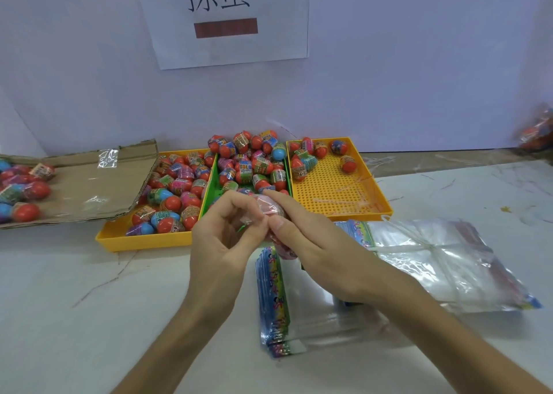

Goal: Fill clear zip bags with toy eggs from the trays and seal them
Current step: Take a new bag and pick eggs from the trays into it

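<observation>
Both my hands meet in front of the trays, holding a clear zip bag (pixel 270 211) with pink and red eggs inside. My left hand (pixel 227 238) pinches the bag's edge between thumb and fingertips. My right hand (pixel 302 232) grips the bag from the right, thumb pressed on it. Behind them stand a left yellow tray (pixel 143 241) full of toy eggs, a green tray (pixel 211 193) heaped with eggs, and a right yellow tray (pixel 338 190) holding several eggs at its far end. A stack of empty zip bags (pixel 275 297) with colourful headers lies under my right wrist.
A flattened cardboard box (pixel 89 184) at the left carries more eggs. A bundle of clear bags (pixel 434 259) lies at the right. A filled bag (pixel 535 130) sits at the far right by the wall. A paper sign (pixel 224 19) hangs on the wall.
</observation>
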Demonstrator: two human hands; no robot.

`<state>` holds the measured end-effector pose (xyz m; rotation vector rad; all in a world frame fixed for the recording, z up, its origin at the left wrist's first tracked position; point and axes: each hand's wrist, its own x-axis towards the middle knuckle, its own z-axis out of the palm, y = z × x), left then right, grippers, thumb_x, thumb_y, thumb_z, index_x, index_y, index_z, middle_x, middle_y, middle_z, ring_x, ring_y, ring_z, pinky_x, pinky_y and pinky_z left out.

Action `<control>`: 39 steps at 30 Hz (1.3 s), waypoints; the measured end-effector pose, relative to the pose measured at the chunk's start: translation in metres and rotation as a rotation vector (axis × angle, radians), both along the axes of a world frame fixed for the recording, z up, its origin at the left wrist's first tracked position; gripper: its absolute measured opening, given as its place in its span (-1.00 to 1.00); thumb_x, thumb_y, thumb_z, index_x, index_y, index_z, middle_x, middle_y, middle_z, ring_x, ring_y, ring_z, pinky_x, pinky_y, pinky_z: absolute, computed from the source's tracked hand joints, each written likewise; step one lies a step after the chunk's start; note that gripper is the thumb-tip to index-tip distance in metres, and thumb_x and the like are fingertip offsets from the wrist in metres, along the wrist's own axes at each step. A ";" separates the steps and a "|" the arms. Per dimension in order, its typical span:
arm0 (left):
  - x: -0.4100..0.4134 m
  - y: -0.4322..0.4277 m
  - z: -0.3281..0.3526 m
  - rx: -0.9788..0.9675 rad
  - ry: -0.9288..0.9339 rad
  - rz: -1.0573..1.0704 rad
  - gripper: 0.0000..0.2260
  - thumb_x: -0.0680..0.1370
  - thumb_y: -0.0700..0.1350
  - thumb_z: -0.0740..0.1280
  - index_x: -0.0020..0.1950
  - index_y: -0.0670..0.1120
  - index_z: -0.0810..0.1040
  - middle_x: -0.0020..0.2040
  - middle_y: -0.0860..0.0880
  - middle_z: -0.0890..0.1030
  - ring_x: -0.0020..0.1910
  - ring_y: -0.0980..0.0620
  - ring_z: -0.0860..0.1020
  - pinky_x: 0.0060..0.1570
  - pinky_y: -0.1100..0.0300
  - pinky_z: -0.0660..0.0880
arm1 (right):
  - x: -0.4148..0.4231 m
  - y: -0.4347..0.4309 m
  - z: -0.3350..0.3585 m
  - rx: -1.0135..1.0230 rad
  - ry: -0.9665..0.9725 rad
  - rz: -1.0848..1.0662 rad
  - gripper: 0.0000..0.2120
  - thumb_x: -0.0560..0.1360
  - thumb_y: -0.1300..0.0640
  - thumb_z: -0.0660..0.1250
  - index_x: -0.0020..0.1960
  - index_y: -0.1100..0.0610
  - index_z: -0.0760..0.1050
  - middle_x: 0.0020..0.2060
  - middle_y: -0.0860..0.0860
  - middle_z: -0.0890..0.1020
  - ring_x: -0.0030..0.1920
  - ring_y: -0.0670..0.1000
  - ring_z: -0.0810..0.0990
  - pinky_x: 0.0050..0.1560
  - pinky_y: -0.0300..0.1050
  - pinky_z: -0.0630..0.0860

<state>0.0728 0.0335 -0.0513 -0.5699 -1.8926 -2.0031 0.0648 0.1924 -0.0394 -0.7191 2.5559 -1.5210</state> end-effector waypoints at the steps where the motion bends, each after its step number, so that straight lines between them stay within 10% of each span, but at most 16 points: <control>1: 0.001 0.001 0.000 -0.015 0.018 0.019 -0.87 0.52 -0.20 0.41 -0.04 0.04 0.58 -0.09 0.02 0.63 -0.04 0.03 0.63 -0.10 0.28 0.58 | 0.000 0.000 0.000 0.002 0.008 -0.007 -0.46 0.65 -0.18 0.03 0.59 -0.05 0.21 0.25 -0.01 0.60 0.22 -0.03 0.55 0.27 0.04 0.49; 5: 0.004 0.003 0.002 -0.096 0.145 0.158 -0.79 0.58 -0.22 0.32 0.16 0.01 0.49 -0.03 0.12 0.62 -0.02 0.09 0.63 -0.08 0.34 0.57 | 0.003 -0.004 -0.001 -0.061 0.024 -0.053 -0.50 0.69 -0.11 0.05 0.60 -0.02 0.20 0.18 0.01 0.63 0.10 -0.10 0.58 0.02 -0.12 0.54; 10: 0.006 0.004 0.006 -0.161 0.222 0.220 -0.73 0.56 -0.26 0.33 0.16 0.06 0.47 0.01 0.24 0.58 0.02 0.12 0.61 -0.02 0.35 0.56 | 0.006 -0.008 -0.003 -0.087 0.067 -0.045 -0.43 0.63 -0.15 0.03 0.60 -0.01 0.20 0.23 -0.02 0.61 0.18 -0.07 0.57 0.22 -0.03 0.50; 16: 0.006 0.005 0.005 -0.078 0.158 0.175 -0.76 0.53 -0.14 0.39 0.15 0.06 0.49 0.05 0.16 0.61 0.06 0.04 0.64 -0.02 0.31 0.58 | 0.005 -0.007 0.000 -0.123 0.136 -0.077 -0.54 0.65 -0.10 0.04 0.48 0.04 0.36 -0.17 -0.15 0.58 -0.17 -0.15 0.54 -0.16 -0.20 0.47; 22: -0.002 0.005 0.002 0.064 -0.132 0.004 -0.69 0.52 0.01 0.45 0.21 -0.06 0.52 0.05 -0.09 0.65 0.04 -0.04 0.68 -0.09 0.20 0.63 | 0.000 0.001 0.010 -0.337 0.245 -0.211 -0.38 0.55 0.05 0.43 0.54 0.06 0.28 0.17 -0.07 0.57 0.16 -0.18 0.58 0.06 -0.45 0.47; 29: -0.004 0.004 -0.003 0.045 -0.222 -0.099 -0.79 0.48 0.09 0.41 0.04 0.04 0.68 -0.04 -0.13 0.70 -0.04 -0.14 0.70 -0.13 0.13 0.65 | -0.002 0.007 0.015 -0.170 0.393 -0.286 -0.38 0.36 -0.03 0.56 0.35 -0.04 0.41 0.15 -0.12 0.53 0.17 -0.10 0.52 0.24 -0.02 0.50; 33: -0.003 0.005 -0.002 0.041 -0.228 -0.114 -0.74 0.52 0.08 0.39 0.04 -0.07 0.68 -0.05 -0.13 0.71 -0.06 -0.15 0.71 -0.14 0.09 0.67 | -0.009 0.024 0.023 -0.146 0.285 -0.169 -0.37 0.33 0.04 0.63 0.31 -0.14 0.42 0.14 -0.14 0.56 0.18 -0.16 0.53 0.18 -0.36 0.44; 39: -0.009 0.000 -0.001 0.072 -0.298 0.016 -0.74 0.48 0.12 0.46 0.05 0.00 0.73 -0.05 -0.12 0.73 -0.09 -0.12 0.72 -0.16 0.15 0.67 | -0.016 0.040 0.034 -0.436 0.057 -0.182 -0.75 0.41 0.04 0.56 0.05 0.07 0.67 -0.11 -0.03 0.72 -0.05 -0.07 0.69 -0.01 -0.24 0.58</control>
